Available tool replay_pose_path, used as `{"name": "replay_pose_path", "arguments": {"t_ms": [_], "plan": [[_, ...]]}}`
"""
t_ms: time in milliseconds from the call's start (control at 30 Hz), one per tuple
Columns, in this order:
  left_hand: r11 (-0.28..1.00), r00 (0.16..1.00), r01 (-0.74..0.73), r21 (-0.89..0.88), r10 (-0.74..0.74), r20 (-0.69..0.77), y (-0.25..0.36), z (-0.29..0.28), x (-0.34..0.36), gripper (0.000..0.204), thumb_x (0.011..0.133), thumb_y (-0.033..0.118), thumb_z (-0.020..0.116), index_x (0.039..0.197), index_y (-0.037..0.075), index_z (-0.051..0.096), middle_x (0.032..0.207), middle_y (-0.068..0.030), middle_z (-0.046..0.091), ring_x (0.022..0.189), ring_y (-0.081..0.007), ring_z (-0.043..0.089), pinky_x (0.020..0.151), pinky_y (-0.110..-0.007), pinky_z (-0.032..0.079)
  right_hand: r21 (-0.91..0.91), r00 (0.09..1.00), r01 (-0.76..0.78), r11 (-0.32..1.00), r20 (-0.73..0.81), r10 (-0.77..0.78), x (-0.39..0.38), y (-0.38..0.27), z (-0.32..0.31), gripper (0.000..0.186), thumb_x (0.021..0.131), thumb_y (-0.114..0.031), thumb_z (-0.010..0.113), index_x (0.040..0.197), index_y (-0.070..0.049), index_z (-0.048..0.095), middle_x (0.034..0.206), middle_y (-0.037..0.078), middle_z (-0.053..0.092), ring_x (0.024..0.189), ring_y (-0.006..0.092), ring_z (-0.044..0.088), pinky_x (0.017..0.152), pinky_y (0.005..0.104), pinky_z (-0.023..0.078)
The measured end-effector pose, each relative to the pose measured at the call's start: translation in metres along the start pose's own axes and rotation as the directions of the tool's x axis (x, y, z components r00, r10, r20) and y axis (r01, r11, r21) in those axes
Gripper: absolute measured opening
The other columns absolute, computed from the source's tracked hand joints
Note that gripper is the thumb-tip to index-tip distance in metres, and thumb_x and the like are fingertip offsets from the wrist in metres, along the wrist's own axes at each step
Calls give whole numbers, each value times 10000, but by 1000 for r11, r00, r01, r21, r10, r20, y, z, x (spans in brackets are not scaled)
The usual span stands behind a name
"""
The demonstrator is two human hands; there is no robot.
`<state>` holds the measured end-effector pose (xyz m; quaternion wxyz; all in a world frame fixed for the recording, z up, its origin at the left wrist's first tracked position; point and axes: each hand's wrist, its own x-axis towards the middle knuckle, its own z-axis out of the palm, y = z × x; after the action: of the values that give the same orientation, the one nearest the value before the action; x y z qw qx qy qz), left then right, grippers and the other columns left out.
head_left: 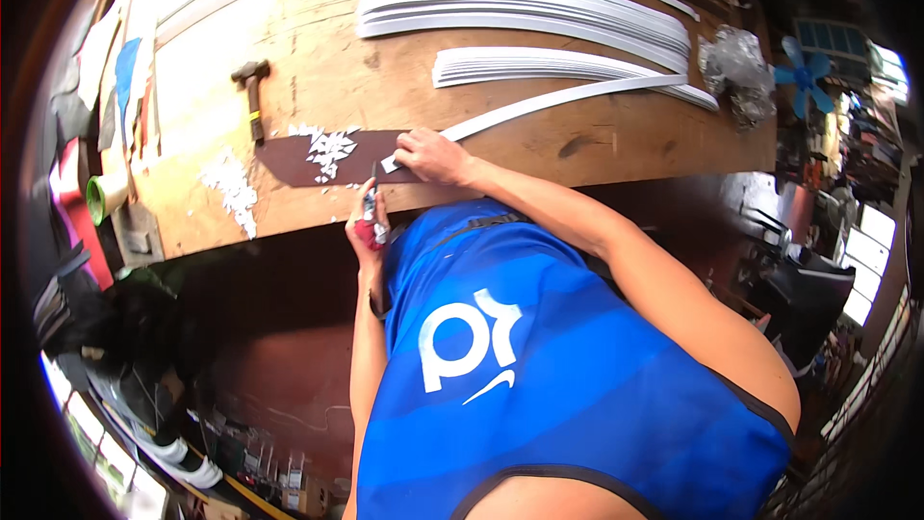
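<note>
A dark brown cutting board lies along the near edge of the wooden table. My right hand is closed over a white strip, pressing it onto the board; the strip's short end sticks out left of my fingers. Upright in my closed left hand is a small knife with a dark narrow blade and a red and pale handle. Its tip is just left of the strip's end; whether they touch I cannot tell. Small white offcuts lie on the board, left of the knife.
Another heap of white offcuts lies on the table to the left. A hammer rests behind the board. Stacks of white strips fill the back, with a crumpled clear plastic bag at right. A blue fan stands beyond.
</note>
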<state>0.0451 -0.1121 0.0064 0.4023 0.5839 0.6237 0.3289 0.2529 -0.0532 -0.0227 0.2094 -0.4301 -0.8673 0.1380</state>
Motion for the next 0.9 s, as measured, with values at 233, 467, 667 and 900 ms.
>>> {"name": "replay_pose_path", "arguments": {"t_ms": [233, 467, 667, 900], "plan": [[996, 999, 27, 86, -25, -24, -1, 6, -9, 285, 945, 130, 658, 1221, 59, 662, 851, -141, 699, 677, -158, 640, 645, -293, 522, 23, 999, 31, 999, 10, -31, -2, 5, -4, 145, 827, -130, 600, 962, -91, 635, 973, 71, 601, 919, 253, 599, 802, 366, 500], [993, 989, -74, 92, 85, -121, 6, 18, -17, 285, 940, 114, 647, 1203, 5, 648, 1039, -202, 708, 924, -310, 713, 796, -366, 550, 67, 998, 62, 996, 9, -63, 1, 6, 2, 150, 820, -135, 608, 950, -67, 644, 997, 83, 590, 939, 249, 599, 837, 358, 507], [996, 986, -74, 53, 81, -145, 11, 26, -19, 309, 942, 121, 638, 1236, 26, 632, 1007, -213, 701, 874, -329, 704, 763, -379, 545, 87, 998, 64, 994, 13, -65, 4, 2, 2, 140, 830, -131, 598, 946, -69, 647, 966, 79, 592, 909, 249, 606, 826, 351, 508], [987, 970, -105, 118, 128, -207, 12, 34, -19, 293, 942, 107, 652, 1222, 25, 634, 941, -185, 706, 783, -240, 697, 705, -335, 538, 89, 996, 80, 993, 32, -83, 6, 4, -1, 123, 830, -134, 599, 927, -70, 640, 966, 79, 590, 914, 247, 599, 829, 359, 500]]}}
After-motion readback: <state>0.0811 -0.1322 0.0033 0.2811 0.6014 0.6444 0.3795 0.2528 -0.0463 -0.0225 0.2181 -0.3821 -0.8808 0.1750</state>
